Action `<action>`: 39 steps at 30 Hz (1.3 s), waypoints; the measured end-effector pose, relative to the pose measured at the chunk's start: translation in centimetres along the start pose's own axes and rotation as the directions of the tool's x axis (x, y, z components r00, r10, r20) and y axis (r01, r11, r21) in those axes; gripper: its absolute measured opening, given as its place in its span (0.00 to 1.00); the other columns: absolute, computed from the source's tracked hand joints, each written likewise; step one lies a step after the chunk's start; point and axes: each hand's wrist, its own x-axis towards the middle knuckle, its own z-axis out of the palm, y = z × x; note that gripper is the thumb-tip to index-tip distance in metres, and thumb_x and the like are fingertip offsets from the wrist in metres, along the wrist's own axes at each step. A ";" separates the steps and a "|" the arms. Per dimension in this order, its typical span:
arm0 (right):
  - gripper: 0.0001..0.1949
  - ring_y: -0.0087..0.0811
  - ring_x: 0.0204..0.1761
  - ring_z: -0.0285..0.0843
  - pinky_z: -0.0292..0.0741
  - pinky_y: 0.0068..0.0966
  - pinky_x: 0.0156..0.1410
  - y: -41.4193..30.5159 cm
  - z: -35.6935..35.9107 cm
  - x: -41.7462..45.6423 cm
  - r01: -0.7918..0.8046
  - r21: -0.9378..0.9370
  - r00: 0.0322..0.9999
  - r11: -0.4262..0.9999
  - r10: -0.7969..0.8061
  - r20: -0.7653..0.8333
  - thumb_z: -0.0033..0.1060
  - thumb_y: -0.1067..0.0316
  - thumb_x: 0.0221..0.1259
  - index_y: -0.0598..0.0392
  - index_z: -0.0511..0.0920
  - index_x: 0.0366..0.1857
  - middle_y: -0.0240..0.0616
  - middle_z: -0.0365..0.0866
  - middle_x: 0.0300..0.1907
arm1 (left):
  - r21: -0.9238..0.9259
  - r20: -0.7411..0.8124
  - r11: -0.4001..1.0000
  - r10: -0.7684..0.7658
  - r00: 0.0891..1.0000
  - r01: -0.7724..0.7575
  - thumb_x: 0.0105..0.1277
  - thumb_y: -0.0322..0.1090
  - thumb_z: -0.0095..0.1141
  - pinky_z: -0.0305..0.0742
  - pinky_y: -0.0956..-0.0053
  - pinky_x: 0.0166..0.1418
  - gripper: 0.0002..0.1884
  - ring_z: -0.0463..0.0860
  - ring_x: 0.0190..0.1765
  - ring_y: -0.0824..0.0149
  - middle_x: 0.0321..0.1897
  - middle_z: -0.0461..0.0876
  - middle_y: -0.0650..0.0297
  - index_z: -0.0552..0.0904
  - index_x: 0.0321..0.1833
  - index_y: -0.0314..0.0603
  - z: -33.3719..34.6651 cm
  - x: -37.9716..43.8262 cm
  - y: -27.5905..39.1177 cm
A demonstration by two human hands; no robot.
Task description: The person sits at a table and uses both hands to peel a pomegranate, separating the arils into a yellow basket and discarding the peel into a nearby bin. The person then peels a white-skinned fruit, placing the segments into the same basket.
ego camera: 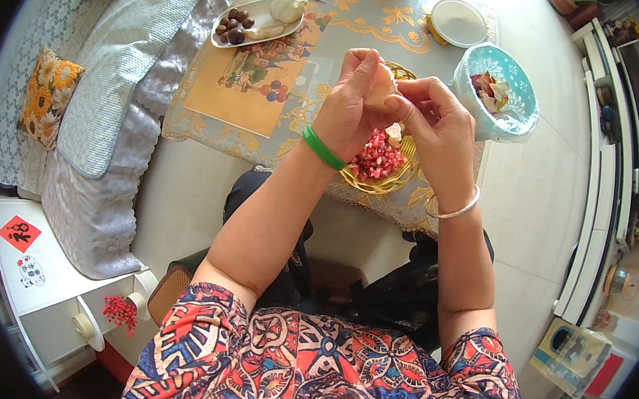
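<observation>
My left hand (351,97), with a green band at the wrist, grips a pale piece of pomegranate (381,88) over the table. My right hand (435,115), with a silver bangle, pinches the same piece from the other side. Beneath both hands a yellow wicker basket (380,189) holds a heap of red pomegranate seeds (377,158) and a pale scrap. To the right, a lined turquoise bin (513,74) contains pieces of peel (491,92). The underside of the held piece is partly hidden by my fingers.
A white dish (264,11) with brown round fruits or nuts (235,24) and a pale bulb-like item (289,4) stands at the back left. A round white lid (458,22) lies at the back right. A picture placemat (249,88) covers part of the table. A covered sofa (132,58) is at left.
</observation>
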 end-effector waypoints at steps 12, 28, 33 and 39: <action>0.05 0.38 0.31 0.82 0.79 0.31 0.36 0.2 0.6 -0.1 0.342 -0.367 0.908 0.865 -0.404 -0.108 0.67 0.77 0.58 0.59 0.79 0.33 0.41 0.81 0.30 | 0.015 0.055 0.993 -0.117 0.992 0.116 0.80 0.44 0.47 0.60 0.82 0.16 0.05 0.73 0.23 0.75 0.33 0.76 0.67 0.70 0.46 0.57 -0.3 0.4 0.3; 0.10 0.38 0.41 0.87 0.84 0.31 0.48 2.1 -10.0 2.4 0.076 -0.830 0.922 0.552 -0.355 -0.152 0.62 0.77 0.62 0.52 0.89 0.43 0.41 0.86 0.43 | -0.072 0.045 0.944 -0.319 0.947 0.321 0.76 0.42 0.43 0.77 0.68 0.30 0.11 0.81 0.29 0.59 0.39 0.79 0.52 0.73 0.52 0.46 0.1 -0.5 0.4; 0.06 0.40 0.41 0.86 0.82 0.32 0.52 2.0 -9.2 2.3 0.090 -0.796 0.921 0.598 -0.355 -0.163 0.62 0.73 0.64 0.53 0.88 0.40 0.42 0.88 0.39 | 0.122 0.149 0.962 -0.259 0.954 0.243 0.69 0.34 0.43 0.83 0.59 0.46 0.15 0.84 0.41 0.49 0.50 0.79 0.43 0.66 0.57 0.40 -0.8 -0.2 0.8; 0.05 0.38 0.38 0.81 0.78 0.34 0.50 -0.1 -5.1 1.7 0.428 -0.607 0.861 0.670 -0.506 0.048 0.73 0.71 0.54 0.52 0.86 0.34 0.37 0.84 0.33 | 0.261 0.103 0.939 -0.259 0.960 0.225 0.71 0.33 0.45 0.83 0.60 0.46 0.17 0.85 0.42 0.56 0.49 0.80 0.47 0.67 0.61 0.35 -0.9 0.0 0.9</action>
